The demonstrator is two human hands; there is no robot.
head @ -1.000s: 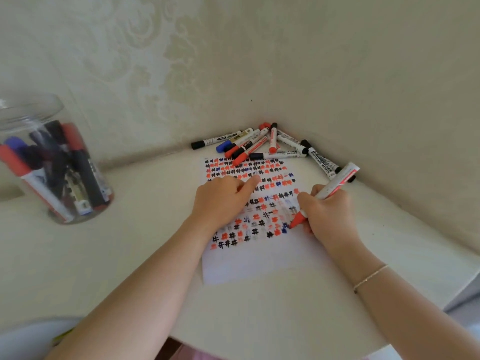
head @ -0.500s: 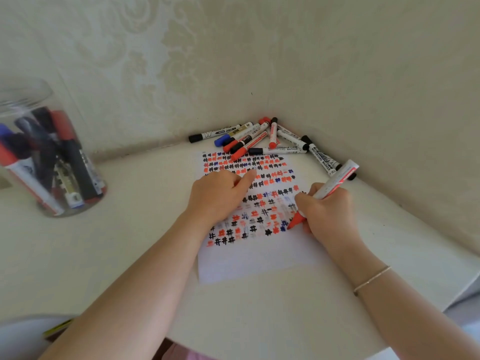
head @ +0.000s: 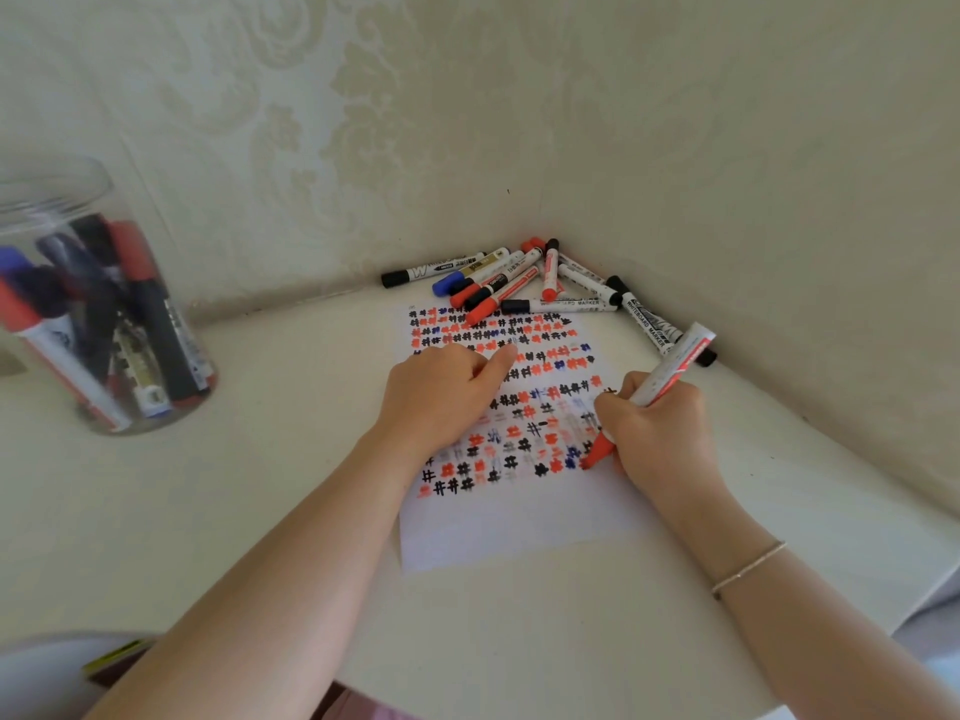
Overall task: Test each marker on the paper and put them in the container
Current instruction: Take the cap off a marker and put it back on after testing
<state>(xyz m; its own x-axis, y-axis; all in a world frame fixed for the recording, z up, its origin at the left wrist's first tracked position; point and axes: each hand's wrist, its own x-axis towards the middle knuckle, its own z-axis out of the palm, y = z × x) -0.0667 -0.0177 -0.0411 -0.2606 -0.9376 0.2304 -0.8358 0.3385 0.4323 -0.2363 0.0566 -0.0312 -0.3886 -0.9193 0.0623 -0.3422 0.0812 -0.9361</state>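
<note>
Mid-task: the right grip is grasping a red marker on the paper, the left grip is pressing it loosely curled, a pile of markers beyond them is awaiting the part-filled container.

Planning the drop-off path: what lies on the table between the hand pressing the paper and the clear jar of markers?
In the head view, only bare white table lies between the left hand and the jar.

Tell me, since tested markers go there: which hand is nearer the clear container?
Left. The left hand rests on the paper, nearer the container; the right hand, gripping the red marker, is farther away.
</note>
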